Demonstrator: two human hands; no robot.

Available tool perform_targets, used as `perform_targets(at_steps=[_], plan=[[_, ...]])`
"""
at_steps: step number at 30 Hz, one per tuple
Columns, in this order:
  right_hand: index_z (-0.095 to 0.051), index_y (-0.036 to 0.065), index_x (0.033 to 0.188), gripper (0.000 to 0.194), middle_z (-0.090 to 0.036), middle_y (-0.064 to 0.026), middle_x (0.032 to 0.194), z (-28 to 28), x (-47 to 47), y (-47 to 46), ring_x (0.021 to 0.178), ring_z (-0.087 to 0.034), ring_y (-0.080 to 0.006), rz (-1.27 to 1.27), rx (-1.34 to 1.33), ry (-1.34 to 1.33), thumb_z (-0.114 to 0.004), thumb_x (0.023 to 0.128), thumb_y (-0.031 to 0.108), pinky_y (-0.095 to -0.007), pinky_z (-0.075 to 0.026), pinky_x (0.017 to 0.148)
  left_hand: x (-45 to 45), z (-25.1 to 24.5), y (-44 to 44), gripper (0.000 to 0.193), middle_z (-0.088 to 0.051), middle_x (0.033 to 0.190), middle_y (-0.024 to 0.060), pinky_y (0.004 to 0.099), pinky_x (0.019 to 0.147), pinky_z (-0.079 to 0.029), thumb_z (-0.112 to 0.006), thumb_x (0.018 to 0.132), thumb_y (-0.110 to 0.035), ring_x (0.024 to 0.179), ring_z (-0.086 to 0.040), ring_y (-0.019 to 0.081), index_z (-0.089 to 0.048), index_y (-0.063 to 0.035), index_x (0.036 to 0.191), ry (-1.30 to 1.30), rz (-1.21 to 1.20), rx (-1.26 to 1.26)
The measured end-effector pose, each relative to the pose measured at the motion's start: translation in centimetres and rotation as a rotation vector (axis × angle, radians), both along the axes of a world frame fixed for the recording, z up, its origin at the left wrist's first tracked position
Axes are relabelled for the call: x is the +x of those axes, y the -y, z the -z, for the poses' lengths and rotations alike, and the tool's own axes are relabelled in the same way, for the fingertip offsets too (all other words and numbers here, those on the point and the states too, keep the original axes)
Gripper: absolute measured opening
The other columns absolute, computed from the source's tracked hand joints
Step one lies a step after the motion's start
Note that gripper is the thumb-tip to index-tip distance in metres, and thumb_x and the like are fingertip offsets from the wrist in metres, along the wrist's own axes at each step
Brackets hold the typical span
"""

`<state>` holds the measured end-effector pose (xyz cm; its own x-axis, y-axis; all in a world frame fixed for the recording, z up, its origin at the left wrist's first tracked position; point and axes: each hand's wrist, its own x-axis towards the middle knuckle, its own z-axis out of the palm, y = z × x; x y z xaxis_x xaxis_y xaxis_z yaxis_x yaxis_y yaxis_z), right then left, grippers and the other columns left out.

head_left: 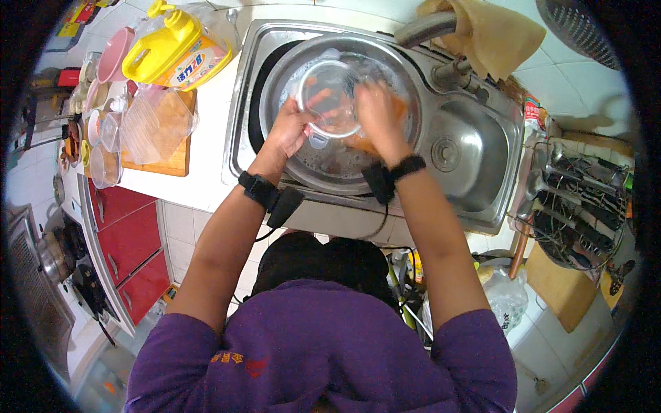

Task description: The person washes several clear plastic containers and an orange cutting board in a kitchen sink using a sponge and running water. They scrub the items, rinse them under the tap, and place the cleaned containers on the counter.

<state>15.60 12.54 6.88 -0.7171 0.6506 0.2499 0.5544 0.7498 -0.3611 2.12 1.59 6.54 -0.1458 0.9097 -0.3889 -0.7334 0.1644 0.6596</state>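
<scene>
My left hand (pixel 295 124) grips the rim of a round clear lid or shallow container (pixel 329 98) with tabs at its edge, and its fingers show through the clear plastic. Blurred by motion, my right hand (pixel 379 111) is at the right side of that round piece; whether it grips anything is hidden. Both hands are over a large metal basin (pixel 272 67) of sudsy water, which sits in the left bowl of a steel sink (pixel 247 98). Something orange, perhaps a cloth, shows in the water beside my right hand.
Right of the basin is a smaller sink bowl (pixel 467 170), with a faucet (pixel 449 75) behind. A yellow detergent jug (pixel 178 54), a wooden cutting board (pixel 181 149) under a clear plastic lid (pixel 155 124), and clear containers (pixel 106 168) stand left. A utensil rack (pixel 578 206) is at right.
</scene>
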Motion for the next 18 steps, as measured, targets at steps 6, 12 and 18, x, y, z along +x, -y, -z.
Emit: perform_targets(at_steps=[6,12,18], plan=[[-0.059,-0.001,0.079,0.012,-0.055,-0.0151,0.102,-0.3,-1.3,1.9,0.093,-0.052,-0.0331,-0.127,-0.064,-0.180,-0.054,0.069,0.003,-0.0405,-0.043,0.081,1.1,0.6,-0.3,0.070,-0.039,0.130,0.0167,0.0409,0.073,-0.054,-0.037,0.070,0.018,0.104,-0.053,0.0359,-0.027,-0.0126,0.132,-0.120,-0.014,-0.209],[-0.058,-0.003,0.079,0.012,-0.054,-0.0171,0.105,0.9,-0.4,-0.7,0.096,-0.051,-0.0330,0.016,-0.116,-0.036,-0.054,0.068,-0.005,-0.0382,-0.044,0.081,1.1,0.5,-0.1,0.072,-0.038,0.130,0.0161,0.0427,0.072,-0.055,-0.038,0.070,0.018,0.103,-0.052,0.0390,-0.027,-0.0181,0.131,0.085,-0.081,0.000],[-0.058,-0.002,0.081,0.016,-0.053,-0.0161,0.109,1.3,0.6,1.8,0.100,-0.051,-0.0334,-0.019,-0.317,-0.269,-0.059,0.065,-0.005,-0.0380,-0.043,0.083,0.3,0.5,-0.3,0.055,-0.042,0.125,0.0163,0.0394,0.067,-0.056,-0.042,0.079,0.010,0.098,-0.056,0.0336,-0.028,-0.0122,0.128,0.014,-0.066,-0.089]])
